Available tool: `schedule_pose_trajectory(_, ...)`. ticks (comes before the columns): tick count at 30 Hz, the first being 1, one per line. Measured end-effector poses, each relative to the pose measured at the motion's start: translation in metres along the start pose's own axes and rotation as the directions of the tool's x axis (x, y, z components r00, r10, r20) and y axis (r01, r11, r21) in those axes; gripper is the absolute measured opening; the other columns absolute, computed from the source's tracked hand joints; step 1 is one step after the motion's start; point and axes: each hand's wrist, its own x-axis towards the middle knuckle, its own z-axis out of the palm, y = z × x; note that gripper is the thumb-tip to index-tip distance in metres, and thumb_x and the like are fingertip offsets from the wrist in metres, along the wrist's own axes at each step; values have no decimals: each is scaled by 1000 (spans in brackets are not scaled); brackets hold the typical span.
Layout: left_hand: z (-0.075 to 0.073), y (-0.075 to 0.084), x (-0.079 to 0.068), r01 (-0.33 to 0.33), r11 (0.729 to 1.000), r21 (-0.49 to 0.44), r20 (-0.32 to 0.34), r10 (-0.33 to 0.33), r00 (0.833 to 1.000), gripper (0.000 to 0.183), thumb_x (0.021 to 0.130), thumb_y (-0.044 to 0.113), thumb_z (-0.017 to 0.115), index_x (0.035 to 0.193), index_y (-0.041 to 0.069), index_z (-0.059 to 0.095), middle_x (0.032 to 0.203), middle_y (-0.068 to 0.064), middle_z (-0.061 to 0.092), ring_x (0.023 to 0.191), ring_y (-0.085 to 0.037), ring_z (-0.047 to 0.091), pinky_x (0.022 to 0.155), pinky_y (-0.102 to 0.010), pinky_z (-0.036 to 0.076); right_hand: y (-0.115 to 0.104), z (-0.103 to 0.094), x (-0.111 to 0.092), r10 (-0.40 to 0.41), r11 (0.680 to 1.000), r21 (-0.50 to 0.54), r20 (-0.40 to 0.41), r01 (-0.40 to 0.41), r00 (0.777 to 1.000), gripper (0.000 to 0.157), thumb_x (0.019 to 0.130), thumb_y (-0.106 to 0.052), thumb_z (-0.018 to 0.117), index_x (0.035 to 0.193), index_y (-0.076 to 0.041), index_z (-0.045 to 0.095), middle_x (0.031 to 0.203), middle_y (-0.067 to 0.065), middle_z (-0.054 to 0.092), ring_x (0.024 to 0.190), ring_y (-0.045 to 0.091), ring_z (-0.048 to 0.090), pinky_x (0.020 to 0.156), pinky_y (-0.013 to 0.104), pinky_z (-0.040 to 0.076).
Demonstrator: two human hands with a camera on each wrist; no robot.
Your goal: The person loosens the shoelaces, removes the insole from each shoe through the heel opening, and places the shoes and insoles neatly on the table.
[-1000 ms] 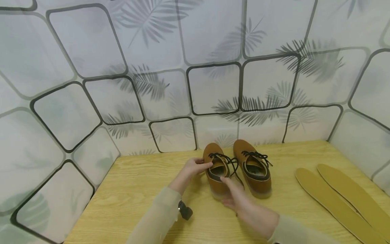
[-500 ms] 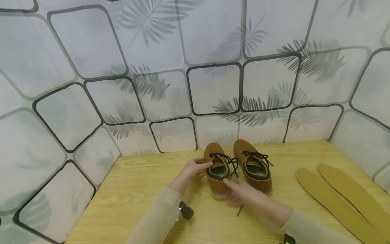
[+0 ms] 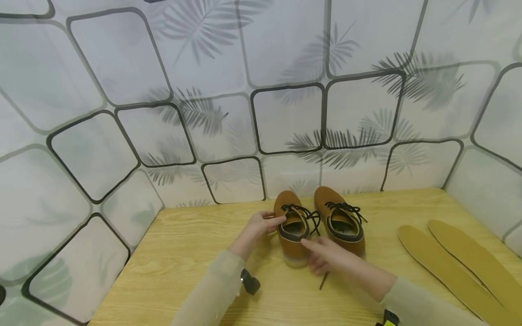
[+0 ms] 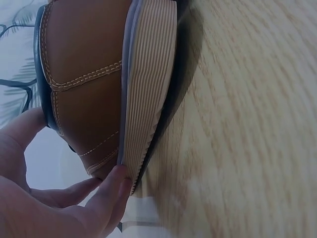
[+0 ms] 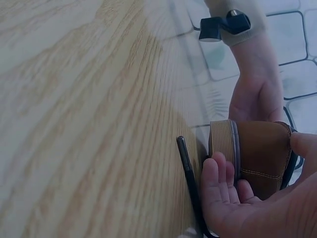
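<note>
Two brown lace-up shoes stand side by side on the table, toes toward the wall. My left hand [image 3: 257,226] holds the left shoe [image 3: 291,251] by its outer side. In the left wrist view its thumb lies at the dark collar and its fingertips press the ribbed sole [image 4: 148,74]. At the same shoe's heel, my right hand [image 3: 332,258] has its thumb on the collar and fingers against the sole edge. A black lace [image 5: 187,171] runs below that hand, its tip on the wood. The right shoe [image 3: 346,246] stands just beyond the right hand, partly hidden by it.
Two flat tan insoles [image 3: 432,258] lie next to each other on the wooden table [image 3: 183,253], at the right. A patterned curtain-like wall [image 3: 289,117] rises behind the shoes and along both sides.
My right hand has shifted a little to the right at the heel, and the lace end now shows below it. The left hand keeps its hold, and the shoes stay in place.
</note>
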Motion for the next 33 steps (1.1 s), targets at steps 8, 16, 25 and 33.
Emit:
schedule_pose_trajectory(8,-4,2,-4,-3,999,44,20,2,1000,65,101,22,72,151,-11,47,149,-32,57,124,-42,69,110,-45,58,5,-7,3,-24,1000,5,23,24,999,66,111,-31,52,145,22,34,98,18,67,79,21,69,74,36,66)
schedule_pose_trajectory(16,-9,-1,-11,-39,998,41,106,35,994,54,104,12,65,149,-14,48,141,-36,60,99,-24,72,87,-31,66,12,-29,-7,-140,987,-70,93,146,986,50,111,-18,48,136,25,43,98,21,70,79,16,69,75,36,67)
schedule_pose_trajectory(25,-25,-13,-37,-69,992,101,194,49,980,47,102,10,63,140,-15,55,135,-34,65,114,-41,73,97,-42,65,23,-50,-27,-199,972,-87,200,220,959,35,107,-18,54,108,16,60,73,-4,65,60,5,56,55,19,47)
schedule_pose_trajectory(33,-51,-29,-67,-96,984,148,258,56,965,44,102,14,64,134,-15,59,127,-30,70,103,-22,76,96,-37,65,33,-75,-49,-144,979,-111,209,170,967,34,107,-15,52,109,19,58,76,-2,68,67,6,61,60,19,52)
